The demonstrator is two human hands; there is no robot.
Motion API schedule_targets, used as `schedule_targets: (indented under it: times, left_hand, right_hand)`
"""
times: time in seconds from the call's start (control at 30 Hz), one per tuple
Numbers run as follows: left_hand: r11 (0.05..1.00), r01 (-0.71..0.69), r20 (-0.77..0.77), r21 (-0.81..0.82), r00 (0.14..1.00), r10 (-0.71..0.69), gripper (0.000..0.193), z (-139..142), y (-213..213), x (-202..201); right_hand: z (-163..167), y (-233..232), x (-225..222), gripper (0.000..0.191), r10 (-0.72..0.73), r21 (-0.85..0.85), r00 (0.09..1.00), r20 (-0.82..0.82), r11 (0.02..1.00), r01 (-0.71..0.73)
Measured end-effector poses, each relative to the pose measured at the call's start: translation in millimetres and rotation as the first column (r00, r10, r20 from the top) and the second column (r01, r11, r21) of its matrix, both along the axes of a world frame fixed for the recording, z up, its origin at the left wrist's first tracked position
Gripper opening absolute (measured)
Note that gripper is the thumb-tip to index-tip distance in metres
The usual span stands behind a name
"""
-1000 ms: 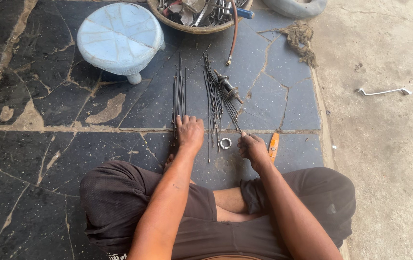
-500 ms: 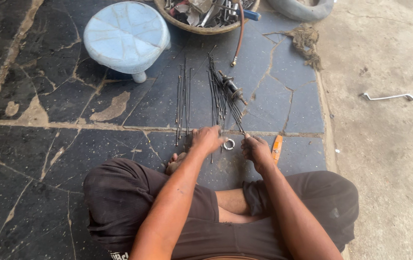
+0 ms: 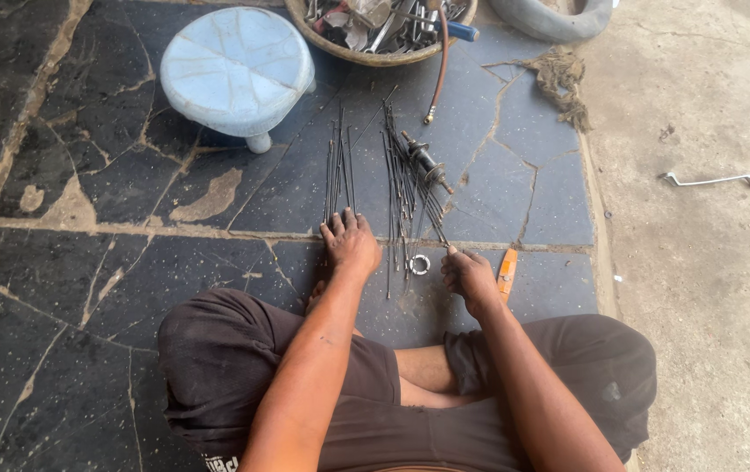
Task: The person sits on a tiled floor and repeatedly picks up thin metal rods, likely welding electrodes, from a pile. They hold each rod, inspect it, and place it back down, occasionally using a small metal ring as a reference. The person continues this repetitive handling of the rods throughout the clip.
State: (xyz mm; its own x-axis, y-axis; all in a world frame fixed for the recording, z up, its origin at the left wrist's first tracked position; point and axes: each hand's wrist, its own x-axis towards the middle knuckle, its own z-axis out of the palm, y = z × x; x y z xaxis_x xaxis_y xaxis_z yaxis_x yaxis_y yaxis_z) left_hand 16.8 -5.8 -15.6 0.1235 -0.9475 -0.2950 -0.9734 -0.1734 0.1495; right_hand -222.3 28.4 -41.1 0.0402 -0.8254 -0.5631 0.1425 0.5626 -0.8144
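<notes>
Dark stone paving (image 3: 112,262) carries thin metal spokes (image 3: 338,170) at twelve o'clock from my left hand (image 3: 351,243), which lies flat, fingers spread, on their near ends. My right hand (image 3: 469,278) (fist closed) grips another spoke (image 3: 432,218) running toward eleven o'clock, a small ring (image 3: 419,264) at its nine.

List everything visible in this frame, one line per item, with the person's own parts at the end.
Thin dark metal spokes: small bundle, by left fingertips.
Thin metal spokes with hub axle: larger fanned pile, ahead of right hand.
Small metal ring: one, silver, between the hands.
Orange-handled tool: one, right of right hand.
Round plastic stool: one, pale blue, top left.
Shallow basin of tools: one, top centre.
Rubber tyre: one, grey, top right.
Bent metal wrench: one, silver, concrete at right.
Left hand: flat on floor.
Right hand: closed on spokes.
</notes>
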Motion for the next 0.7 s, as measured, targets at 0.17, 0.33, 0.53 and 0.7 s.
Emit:
schedule_targets:
  times: [0.17, 0.33, 0.53, 0.7]
  left_hand:
    - [0.986, 0.12, 0.102, -0.12, 0.989, -0.108, 0.056, 1, -2, -4]
    - [0.988, 0.156, 0.056, 0.016, 0.986, -0.157, 0.038, 4, 1, -16]
    - [0.956, 0.114, 0.045, -0.272, 0.993, -0.105, 0.05, -13, -3, -7]
    - [0.924, 0.155, 0.041, -0.351, 0.988, -0.15, 0.044, -16, -2, -10]
  right_hand:
    - [0, 0, 1, 0.031, 0.009, 0.0, 1.0, 0.003, 1.0, -0.009]
    - [-7, -2, 0, 0.018, -0.018, -0.01, 1.0, 0.01, 1.0, 0.018]
    - [-17, -7, -5, 0.027, -0.015, -0.055, 0.996, 0.083, 0.998, 0.019]
    - [-20, -6, -4, 0.026, 0.011, -0.055, 0.997, 0.082, 0.998, -0.006]
